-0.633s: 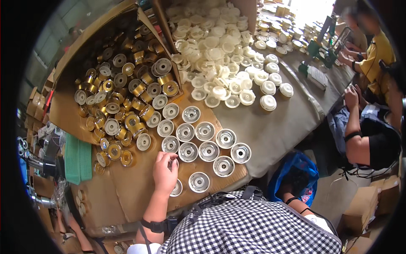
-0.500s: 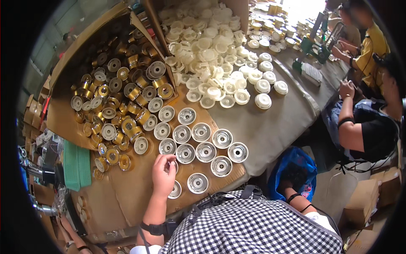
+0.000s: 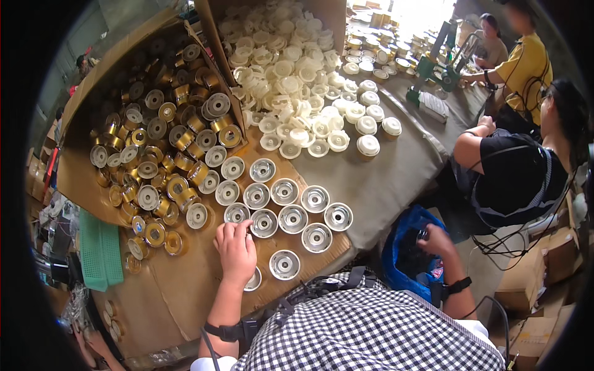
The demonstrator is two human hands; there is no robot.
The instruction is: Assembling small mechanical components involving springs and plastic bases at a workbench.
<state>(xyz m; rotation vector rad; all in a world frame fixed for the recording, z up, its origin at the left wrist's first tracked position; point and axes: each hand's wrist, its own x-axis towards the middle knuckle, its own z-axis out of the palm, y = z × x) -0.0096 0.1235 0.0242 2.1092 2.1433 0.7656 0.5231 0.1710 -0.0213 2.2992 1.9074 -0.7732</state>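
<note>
My left hand (image 3: 237, 252) hovers over the cardboard, fingers bent and close together at the rims of the silver-lined round cups (image 3: 263, 223). Whatever its fingertips pinch is too small to make out, and the hand covers part of a cup (image 3: 253, 281). Off to the right, my right hand (image 3: 440, 241) is at the mouth of a blue plastic bag (image 3: 396, 250), fingers curled round something small and dark. Dark contents (image 3: 413, 250) show inside the bag. Several cups stand open side up in loose rows, one (image 3: 284, 265) apart near the front edge.
A tilted cardboard box (image 3: 77, 170) spills gold-sided cups (image 3: 184, 162) at left. White plastic caps (image 3: 288, 68) are heaped behind. A green basket (image 3: 99, 250) stands left. A green hand press (image 3: 440, 71) and co-workers (image 3: 516, 148) are at right; cardboard boxes (image 3: 526, 272) lie below.
My right hand has risen out of the blue bag and its fingers now show, curled. My left hand has shifted slightly among the cups. The whole view has moved a little.
</note>
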